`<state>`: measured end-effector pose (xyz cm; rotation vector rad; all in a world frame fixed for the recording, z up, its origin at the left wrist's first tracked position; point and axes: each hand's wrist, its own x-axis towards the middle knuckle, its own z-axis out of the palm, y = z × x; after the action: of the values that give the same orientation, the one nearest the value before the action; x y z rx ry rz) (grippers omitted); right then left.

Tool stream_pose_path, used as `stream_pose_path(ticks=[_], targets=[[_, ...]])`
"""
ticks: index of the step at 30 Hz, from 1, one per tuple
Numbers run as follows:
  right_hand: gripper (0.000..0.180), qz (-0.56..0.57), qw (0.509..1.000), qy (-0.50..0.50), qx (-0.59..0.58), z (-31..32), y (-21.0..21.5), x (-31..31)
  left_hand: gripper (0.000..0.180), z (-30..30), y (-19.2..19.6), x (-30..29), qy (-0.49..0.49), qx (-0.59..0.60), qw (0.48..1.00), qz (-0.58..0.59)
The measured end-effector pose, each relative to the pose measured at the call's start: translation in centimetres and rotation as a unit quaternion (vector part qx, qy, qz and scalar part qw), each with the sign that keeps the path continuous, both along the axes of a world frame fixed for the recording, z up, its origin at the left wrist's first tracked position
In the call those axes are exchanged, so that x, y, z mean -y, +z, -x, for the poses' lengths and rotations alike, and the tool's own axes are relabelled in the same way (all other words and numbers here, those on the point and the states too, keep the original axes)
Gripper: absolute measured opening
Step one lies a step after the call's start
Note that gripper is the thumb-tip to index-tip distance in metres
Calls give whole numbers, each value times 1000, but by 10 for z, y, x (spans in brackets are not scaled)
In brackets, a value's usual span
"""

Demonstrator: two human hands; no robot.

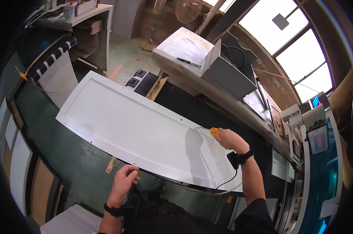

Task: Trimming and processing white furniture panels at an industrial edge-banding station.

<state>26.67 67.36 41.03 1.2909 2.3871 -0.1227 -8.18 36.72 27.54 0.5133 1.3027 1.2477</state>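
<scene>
A long white panel (145, 128) with a raised border and small dark holes along its edges lies slanted across a dark bench in front of me. Over its right part, my right hand (228, 139) is closed around a yellow tool (214, 132) that looks like an air blow gun, with a thin pale nozzle pointing left over the panel. Most of the tool is hidden in the palm. My left hand (126, 179) is at the near edge of the panel, its fingers curled in. I see nothing in it, and whether the fingertips touch the edge I cannot tell.
A pale hose (223, 192) loops below the panel's near edge. A wooden-handled brush (111, 165) hangs beside that edge. Beyond the panel stands a grey box (231, 74) on a ledge with a black pen (189, 62). Upright boards (19, 171) stand at the left.
</scene>
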Motion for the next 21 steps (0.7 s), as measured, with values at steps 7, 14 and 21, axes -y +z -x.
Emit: stream_pose_path(ticks=[7,14,21], targets=[[43,80,981,-95,-147,73,16,19,16,-3,-8,8,13,-4,1000,2],[44,127,963,-170,-169,86,18,19,18,-4,-23,14,17,-17,1000,7],[42,46,990,-53,-121,91,3,10,20,-5,-9,15,4,-11,1000,15]])
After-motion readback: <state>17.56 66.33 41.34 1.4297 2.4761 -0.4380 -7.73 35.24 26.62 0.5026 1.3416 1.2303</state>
